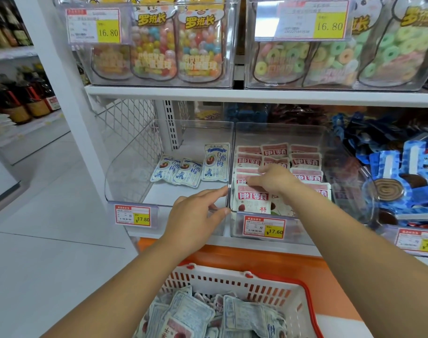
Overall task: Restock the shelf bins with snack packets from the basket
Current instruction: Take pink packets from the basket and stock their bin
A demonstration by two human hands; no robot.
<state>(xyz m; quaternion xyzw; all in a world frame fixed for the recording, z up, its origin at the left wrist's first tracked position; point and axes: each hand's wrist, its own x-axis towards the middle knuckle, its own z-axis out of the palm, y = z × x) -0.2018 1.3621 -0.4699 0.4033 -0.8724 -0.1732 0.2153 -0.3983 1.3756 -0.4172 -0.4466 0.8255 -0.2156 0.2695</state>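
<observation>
Two clear plastic bins sit side by side at the front edge of the white lower shelf [144,234]. The left bin [135,162] holds three white-and-blue plum packets [187,172] toward its back right corner. The right bin [281,135] holds rows of pink-and-white foil packets [305,162]. Below the shelf's front edge stands a red-and-white plastic basket [232,279] with packets in it.

Clear glossy plastic bins [125,172], glossy packets [215,162]

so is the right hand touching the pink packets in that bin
Touching: head view shows the right hand with fingers lying on the pink packets.
</observation>
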